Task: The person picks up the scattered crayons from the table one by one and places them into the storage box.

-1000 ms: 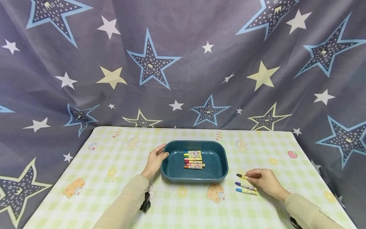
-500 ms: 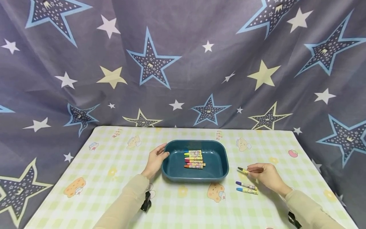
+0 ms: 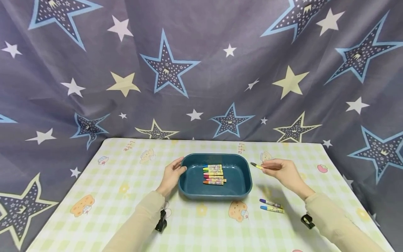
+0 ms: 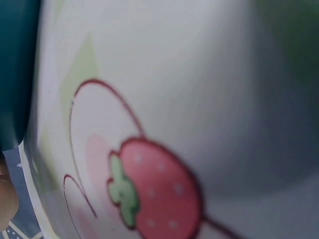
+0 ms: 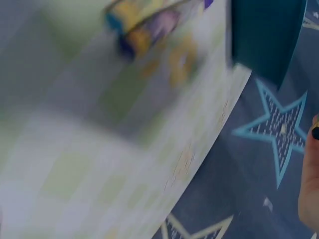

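My left hand grips the left wall of a dark teal rectangular tub, its thumb over the rim. Between the thumb and fingertips of my right hand, a black-tipped crayon in a yellow wrapper is pinched, just outside the tub's right rim and above the tablecloth. Several wrapped crayons lie in a column inside the tub, tips pointing left. A purple crayon and a blue crayon lie side by side on the cloth, below the right hand. Only a bit of the right hand shows in the right wrist view.
A green-and-white checked tablecloth with cartoon prints covers the table. Behind it hangs a grey curtain with stars, meeting the table's far edge. Black straps are on both wrists.
My right hand has lifted the black crayon off the cloth and carried it up and left, close to the tub's right rim. The left hand stays at the tub.
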Available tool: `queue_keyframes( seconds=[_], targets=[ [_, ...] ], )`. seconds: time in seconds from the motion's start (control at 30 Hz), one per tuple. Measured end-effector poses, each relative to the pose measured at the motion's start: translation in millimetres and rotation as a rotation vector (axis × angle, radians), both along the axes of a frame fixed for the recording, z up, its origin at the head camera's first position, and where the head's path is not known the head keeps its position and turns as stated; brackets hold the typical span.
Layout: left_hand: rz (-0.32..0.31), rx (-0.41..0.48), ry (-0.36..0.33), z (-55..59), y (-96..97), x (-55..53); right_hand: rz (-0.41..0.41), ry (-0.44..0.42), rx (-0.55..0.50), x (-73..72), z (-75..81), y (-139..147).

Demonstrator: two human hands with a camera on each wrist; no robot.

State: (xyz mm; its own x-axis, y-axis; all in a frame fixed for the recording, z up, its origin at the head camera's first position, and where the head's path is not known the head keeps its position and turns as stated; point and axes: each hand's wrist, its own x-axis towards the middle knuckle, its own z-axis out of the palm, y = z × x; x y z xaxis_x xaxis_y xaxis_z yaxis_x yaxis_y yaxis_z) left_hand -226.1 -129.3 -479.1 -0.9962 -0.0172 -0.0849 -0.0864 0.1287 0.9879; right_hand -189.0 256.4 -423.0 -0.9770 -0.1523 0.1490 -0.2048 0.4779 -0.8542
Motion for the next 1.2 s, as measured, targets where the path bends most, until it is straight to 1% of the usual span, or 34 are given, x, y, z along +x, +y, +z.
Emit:
queue_keyframes(
  seconds=[0.03,0.1,0.17,0.27,0.47,0.63,0.77,0.97,1.07,1.2],
  targets=[
    [0.0,0.001,-0.004,5.6,0.1,1.9,0.019,-0.008,-0.012,-2.2,0.0,-6.6],
    [0.005,-0.006,0.003,5.7,-0.2,0.2,0.053,-0.028,-0.029,-5.8,-2.0,-19.6],
    [0.011,-0.017,0.015,1.1,-0.3,-1.9,0.082,-0.058,-0.056,-7.7,-4.8,-32.4],
    [0.027,-0.014,0.034,-13.3,-1.7,-7.9,0.112,-0.068,-0.08,-9.7,-10.5,-49.8],
    [0.03,-0.018,0.041,-16.8,-1.2,-5.2,0.136,-0.063,-0.099,-13.9,-19.5,-79.4],
    [0.037,-0.02,0.041,-16.0,-1.1,-5.3,0.17,-0.069,-0.134,-22.3,-24.8,-100.2],
    [0.038,-0.018,0.048,-12.9,-2.3,-6.9,0.189,-0.061,-0.103,-30.1,-29.4,-116.3],
    [0.045,-0.022,0.056,-9.7,-3.9,-8.0,0.21,-0.069,-0.044,-36.8,-36.2,-139.0],
    [0.042,-0.018,0.066,-10.7,-3.1,-8.5,0.229,-0.083,-0.03,-39.0,-42.2,-146.7],
    [0.038,-0.014,0.057,-12.1,-2.1,-6.5,0.249,-0.144,0.005,-38.7,-48.8,-150.6]
  ],
)
